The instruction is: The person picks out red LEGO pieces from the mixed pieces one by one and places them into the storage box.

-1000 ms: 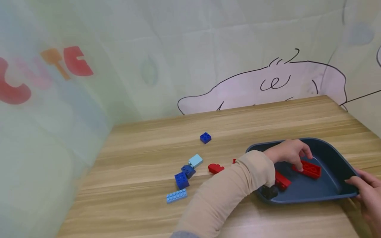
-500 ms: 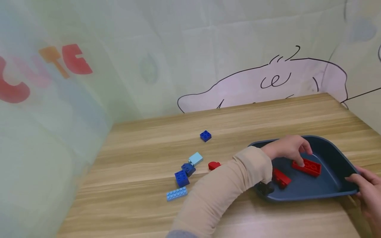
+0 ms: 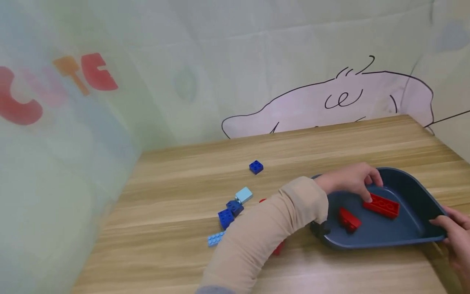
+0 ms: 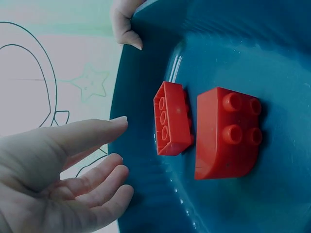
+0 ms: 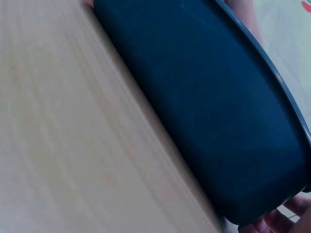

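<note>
My left hand (image 3: pixel 352 178) hangs over the dark blue tray (image 3: pixel 391 241), its fingers loosely bent and holding nothing. A long red brick (image 3: pixel 382 205) lies on its side in the tray, its hollow underside showing. Beside it is a red brick with one curved end (image 3: pixel 349 219). In the left wrist view, a gap separates my thumb and fingers from both the long brick (image 4: pixel 175 119) and the curved brick (image 4: pixel 209 131). At the tray's right end, my right hand (image 3: pixel 455 234) grips the rim, thumb inside. The right wrist view shows the tray's outer wall (image 5: pixel 194 97) and some fingertips.
Left of the tray, a dark blue brick (image 3: pixel 256 167), a pale blue brick (image 3: pixel 244 195), two more blue bricks (image 3: pixel 226 219) and a light blue plate (image 3: pixel 215 239) lie on the wooden table (image 3: pixel 165 196). My left forearm partly covers red pieces (image 3: pixel 278 248).
My left hand has drawn back slightly to the left and away over the tray, and its forearm has swung left, covering part of the light blue plate. My right hand keeps its grip.
</note>
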{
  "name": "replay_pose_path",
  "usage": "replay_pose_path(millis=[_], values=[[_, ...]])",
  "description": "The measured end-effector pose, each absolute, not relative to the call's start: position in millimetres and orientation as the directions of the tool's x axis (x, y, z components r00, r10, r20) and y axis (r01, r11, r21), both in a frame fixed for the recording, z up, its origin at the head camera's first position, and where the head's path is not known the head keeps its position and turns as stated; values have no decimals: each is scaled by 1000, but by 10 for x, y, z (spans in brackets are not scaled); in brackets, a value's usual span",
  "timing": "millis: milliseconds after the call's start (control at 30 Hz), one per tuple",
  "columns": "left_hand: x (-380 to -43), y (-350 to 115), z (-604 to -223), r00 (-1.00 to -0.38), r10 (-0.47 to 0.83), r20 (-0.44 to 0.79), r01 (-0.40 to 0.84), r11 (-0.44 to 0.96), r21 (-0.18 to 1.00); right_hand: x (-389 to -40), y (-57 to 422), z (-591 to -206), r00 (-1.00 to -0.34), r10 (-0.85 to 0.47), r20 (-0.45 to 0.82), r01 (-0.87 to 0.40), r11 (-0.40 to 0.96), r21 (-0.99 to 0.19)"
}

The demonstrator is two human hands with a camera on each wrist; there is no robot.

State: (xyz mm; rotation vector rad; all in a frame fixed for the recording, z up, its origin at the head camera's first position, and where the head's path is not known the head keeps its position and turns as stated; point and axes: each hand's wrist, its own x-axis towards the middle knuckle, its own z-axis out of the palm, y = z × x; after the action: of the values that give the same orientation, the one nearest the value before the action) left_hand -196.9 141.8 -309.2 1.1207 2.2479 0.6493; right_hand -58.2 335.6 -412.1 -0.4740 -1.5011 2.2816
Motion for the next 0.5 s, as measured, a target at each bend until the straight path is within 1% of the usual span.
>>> replay_pose_path(millis=[167, 400, 500], values=[[-1963, 1382, -3069, -524, 811, -260, 554, 556, 620, -577, 3361, -4154, -891, 450, -50, -143, -384, -912], [-1967, 1333, -3037, -514, 824, -240, 576, 539, 614, -576, 3365, -4169, -889, 455, -58, -140, -390, -910], [-1960, 1319, -3030, -523, 814, -252, 562, 552, 616, -575, 3367, -4183, -893, 447, -51, -144, -391, -909]])
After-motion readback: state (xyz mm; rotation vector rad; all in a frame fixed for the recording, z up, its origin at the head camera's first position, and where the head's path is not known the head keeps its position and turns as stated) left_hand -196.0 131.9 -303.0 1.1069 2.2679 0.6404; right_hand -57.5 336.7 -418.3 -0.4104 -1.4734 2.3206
